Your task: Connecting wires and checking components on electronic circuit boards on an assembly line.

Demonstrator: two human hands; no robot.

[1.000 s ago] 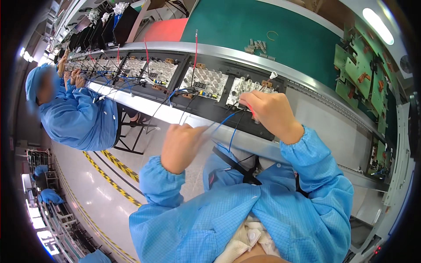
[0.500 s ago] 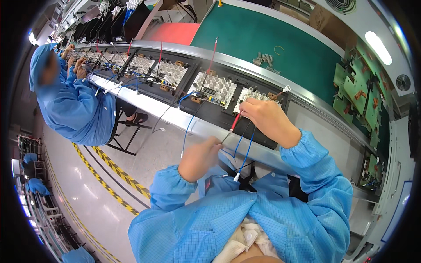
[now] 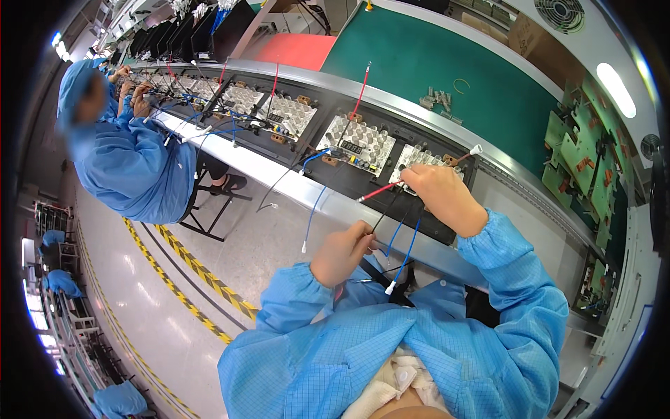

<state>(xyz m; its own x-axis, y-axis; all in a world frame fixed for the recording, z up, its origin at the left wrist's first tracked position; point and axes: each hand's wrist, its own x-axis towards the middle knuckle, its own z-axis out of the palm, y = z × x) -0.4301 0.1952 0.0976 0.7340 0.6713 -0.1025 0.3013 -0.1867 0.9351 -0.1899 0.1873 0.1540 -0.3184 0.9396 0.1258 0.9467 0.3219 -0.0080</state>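
Note:
My right hand (image 3: 447,197) is closed over the near edge of the rightmost circuit board (image 3: 412,158), its fingertips pinching a red wire (image 3: 379,191) that points left with a pale end. My left hand (image 3: 344,253), lower and to the left, is closed on a thin black wire (image 3: 386,214) running up toward the board. Two blue wires hang below the right hand; one blue wire (image 3: 406,255) ends in a white connector. A brown wire with a white connector (image 3: 476,150) sticks out past the board's far right. My right fingers hide part of that board.
Farther left along the line are more boards, including one with a small display (image 3: 350,147). A metal rail (image 3: 307,183) edges the line nearest me. Springs (image 3: 437,98) lie on the green mat (image 3: 401,52). Green boards (image 3: 579,150) stand at right. A co-worker (image 3: 132,160) sits at left.
The red wire has swung from hanging down to pointing left. My left hand has shifted slightly right and down relative to the picture. The whole view has moved a little.

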